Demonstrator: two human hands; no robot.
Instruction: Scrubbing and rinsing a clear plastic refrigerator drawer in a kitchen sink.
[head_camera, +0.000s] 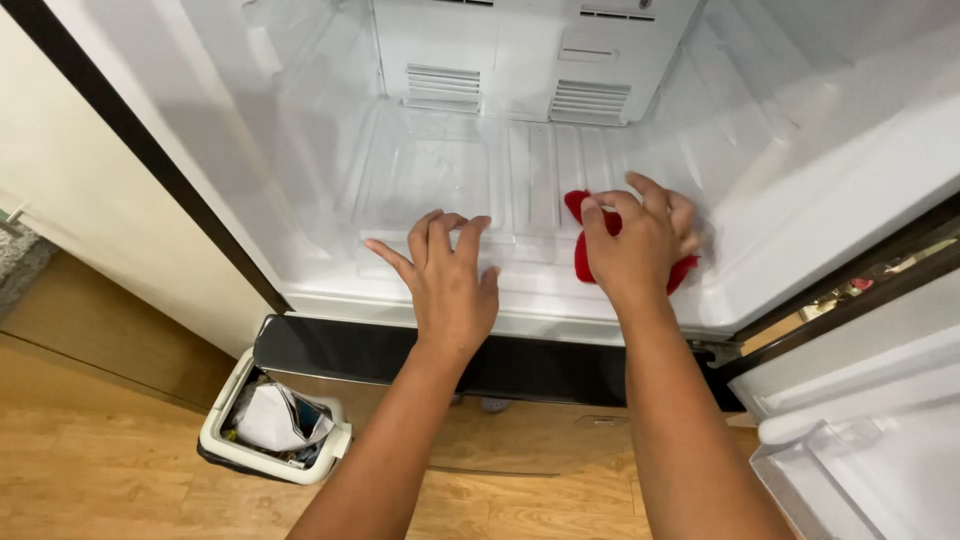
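Right hand (640, 240) is pressed down on a red cloth (585, 258), fingers curled over and bunching it against the ribbed white floor (440, 170) of the empty fridge compartment, towards the right side near the front lip, while the left hand (450, 280) lies open and flat with fingers spread, holding nothing, braced on the front ledge just left of it. To wipe well here, I'd judge it best to keep the cloth flat under the palm, run it along the grooves, not across them, and lean on that braced hand for steady pressure. Down on the wooden floor at the near left sits a small white bin (275, 430) stuffed with paper, and the open door shelf (850, 470) shows at the near right.
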